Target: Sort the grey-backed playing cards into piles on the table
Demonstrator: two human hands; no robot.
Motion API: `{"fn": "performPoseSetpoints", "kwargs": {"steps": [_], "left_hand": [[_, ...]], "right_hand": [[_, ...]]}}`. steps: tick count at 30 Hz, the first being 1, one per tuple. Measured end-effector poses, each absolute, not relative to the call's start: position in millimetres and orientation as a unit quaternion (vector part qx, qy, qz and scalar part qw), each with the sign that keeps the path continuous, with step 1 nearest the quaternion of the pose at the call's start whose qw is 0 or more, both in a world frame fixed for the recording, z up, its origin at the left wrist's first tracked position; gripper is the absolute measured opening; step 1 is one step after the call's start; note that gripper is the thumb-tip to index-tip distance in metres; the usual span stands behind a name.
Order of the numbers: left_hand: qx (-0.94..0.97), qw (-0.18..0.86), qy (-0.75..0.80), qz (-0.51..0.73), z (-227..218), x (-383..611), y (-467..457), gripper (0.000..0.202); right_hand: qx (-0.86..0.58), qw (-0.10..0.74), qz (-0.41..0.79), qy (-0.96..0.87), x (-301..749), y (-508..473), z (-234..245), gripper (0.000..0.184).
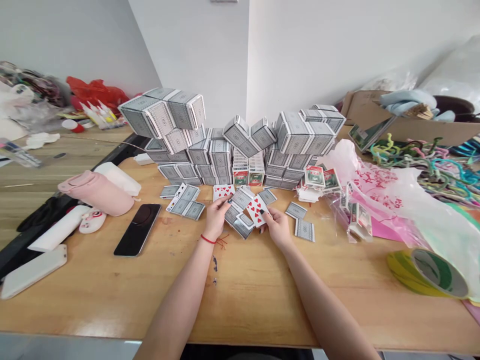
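Both my hands rest on the wooden table [240,285] over a loose spread of playing cards [240,216]. My left hand [216,218], with a red string at the wrist, has its fingers curled onto the grey-backed cards. My right hand [276,226] pinches a red hearts card [256,209] that lies face up. Another hearts card [222,191] sits face up just behind my left hand. More grey-backed cards [186,200] lie to the left and others [304,229] to the right.
A wall of stacked card boxes [232,145] stands behind the cards. A black phone [137,229], a pink bottle [95,191] and white items lie left. A pink plastic bag [378,200], green tape roll [431,272], coloured hooks [427,160] and a cardboard box [405,122] lie right.
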State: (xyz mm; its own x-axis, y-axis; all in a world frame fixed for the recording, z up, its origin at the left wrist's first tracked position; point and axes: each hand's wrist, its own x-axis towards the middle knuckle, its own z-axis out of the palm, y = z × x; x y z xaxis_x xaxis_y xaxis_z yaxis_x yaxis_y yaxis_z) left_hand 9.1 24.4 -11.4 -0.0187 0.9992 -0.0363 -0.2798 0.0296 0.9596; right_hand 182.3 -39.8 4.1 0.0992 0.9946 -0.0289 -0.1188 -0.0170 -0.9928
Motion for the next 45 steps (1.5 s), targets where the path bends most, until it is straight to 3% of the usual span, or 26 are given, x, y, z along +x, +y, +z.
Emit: {"fn": "performPoseSetpoints", "kwargs": {"steps": [11,26,45], "left_hand": [[0.381,0.595,0.441,0.553,-7.5,9.6,23.8,0.029],[0.504,0.535,0.473,0.486,-9.6,5.1,21.7,0.028],[0.554,0.527,0.468,0.443,-7.6,6.1,15.8,0.033]], "right_hand": [[-0.500,0.490,0.514,-0.495,188.3,-38.5,1.8,0.030],[-0.474,0.423,0.578,-0.512,203.0,-38.4,-0.5,0.030],[-0.510,0.456,0.539,-0.492,189.5,-37.8,-7.4,0.033]]}}
